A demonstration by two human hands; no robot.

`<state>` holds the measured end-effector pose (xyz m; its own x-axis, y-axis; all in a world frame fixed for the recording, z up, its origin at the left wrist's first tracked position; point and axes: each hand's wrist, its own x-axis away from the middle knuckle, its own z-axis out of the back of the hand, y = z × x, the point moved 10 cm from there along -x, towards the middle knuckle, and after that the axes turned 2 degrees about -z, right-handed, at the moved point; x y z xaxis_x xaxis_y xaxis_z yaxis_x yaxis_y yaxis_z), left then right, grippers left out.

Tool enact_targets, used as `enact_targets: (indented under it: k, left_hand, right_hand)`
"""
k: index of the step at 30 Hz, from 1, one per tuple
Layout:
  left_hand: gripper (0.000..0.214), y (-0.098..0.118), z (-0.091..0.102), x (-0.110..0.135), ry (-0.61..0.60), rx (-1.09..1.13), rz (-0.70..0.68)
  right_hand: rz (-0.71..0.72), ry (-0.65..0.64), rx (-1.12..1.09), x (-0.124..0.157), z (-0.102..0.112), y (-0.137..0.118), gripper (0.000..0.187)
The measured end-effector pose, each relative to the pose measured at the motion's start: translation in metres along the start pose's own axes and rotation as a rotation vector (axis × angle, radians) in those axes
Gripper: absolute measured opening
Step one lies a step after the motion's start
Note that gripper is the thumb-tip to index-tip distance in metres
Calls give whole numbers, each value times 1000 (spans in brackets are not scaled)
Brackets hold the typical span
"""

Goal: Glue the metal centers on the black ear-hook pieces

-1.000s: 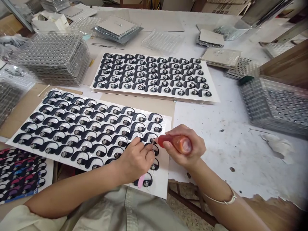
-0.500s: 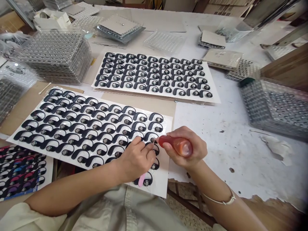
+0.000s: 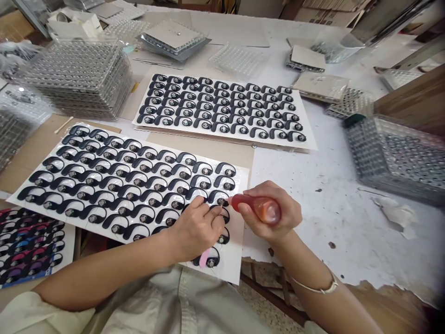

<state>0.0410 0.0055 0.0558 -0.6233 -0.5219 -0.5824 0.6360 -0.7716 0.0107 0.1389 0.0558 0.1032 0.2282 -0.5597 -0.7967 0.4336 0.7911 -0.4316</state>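
My right hand [image 3: 278, 208] is wrapped round a soft red-orange squeeze bottle [image 3: 257, 208], tilted so its narrow tip points left. That tip sits close beside a black ear-hook earphone part [image 3: 222, 202] with a round metal driver. Opposite it, my left hand [image 3: 201, 229] rests over the sheet with its fingers curled together near the same part; what they pinch is hidden. A pink strip [image 3: 204, 258] shows below this hand, and I cannot tell whether the fingers hold it. Rows of similar parts cover the white board [image 3: 239, 185] under both hands.
Behind lies a second white board [image 3: 308, 134] with black ear-hook parts. Stacked clear plastic trays stand at the left [image 3: 79, 79] and the right [image 3: 399, 153]. A board with coloured parts [image 3: 31, 246] is at the lower left. Crumpled white paper [image 3: 396, 213] lies on the right.
My right hand and the bottle have shifted very slightly right and up. My left hand stays in nearly the same place, fingers still curled.
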Motion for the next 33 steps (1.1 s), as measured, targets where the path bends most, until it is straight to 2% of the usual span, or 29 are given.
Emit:
enact_targets:
  k: [5,11,15,18,20,24,26,28,33]
  left_hand:
    - [16,0,0,0,-6,6,-10]
    - [23,-1,0,1,-4,18,4]
    - [21,-1,2,-1,-5,20,-4]
    - [19,-2,6,-4,10,30,-8]
    - [19,-4,7,-5,4,56,-8]
    - [21,-5,7,-6,-6,101,-6]
    - [21,-5,7,-6,0,101,-5]
    - [19,-5,7,-5,6,102,-5]
    - [17,-6,9,-5,2,121,-7]
  right_hand:
    - [-16,-7,-21,0,1,1,28]
    - [-22,-9,-14,-1,-1,1,25]
    - [-69,8,-56,-2,4,8,23]
    - [-144,61,-93,0,21,16,20]
    - [-198,147,-58,8,39,18,22]
    - [-312,388,67,45,71,8,44]
    - [-346,421,102,63,69,0,49]
    - [-337,399,134,74,58,-10,47]
    - [-298,307,173,78,33,-20,38]
